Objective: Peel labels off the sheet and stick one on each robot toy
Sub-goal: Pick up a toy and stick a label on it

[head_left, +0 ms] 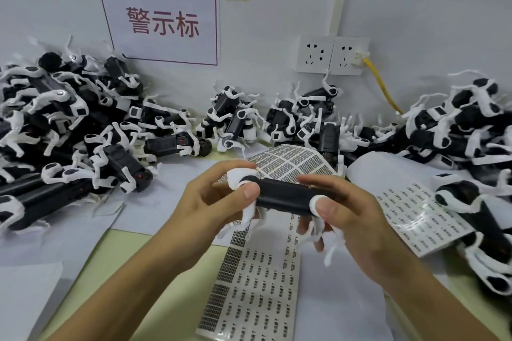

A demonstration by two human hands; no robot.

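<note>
Head view, the only one: both hands hold one robot toy [285, 196] up over the label sheet [257, 285], mid-frame and clear of the table. The toy's black body runs left-right, long axis roughly level, tipped slightly down toward the right. Left hand [219, 196] grips the left end, thumb on the near side at the white leg joint, fingers curled behind. Right hand [343, 216] grips the right end, thumb pressed on the white cap, fingers wrapped over the top and under. White legs dangle below between the hands. The sheet lies flat directly under and toward the person, its strip running away from the camera, so crosswise to the toy's axis. Both hands are about equally near it. No label visible on a fingertip; can't tell if the toy is labelled. Judgement: one hand must let go and drop straight down to peel. Toy piles: left [69, 124], back [235, 119], right [471, 147]. A second sheet [415, 216] lies to the right.
</note>
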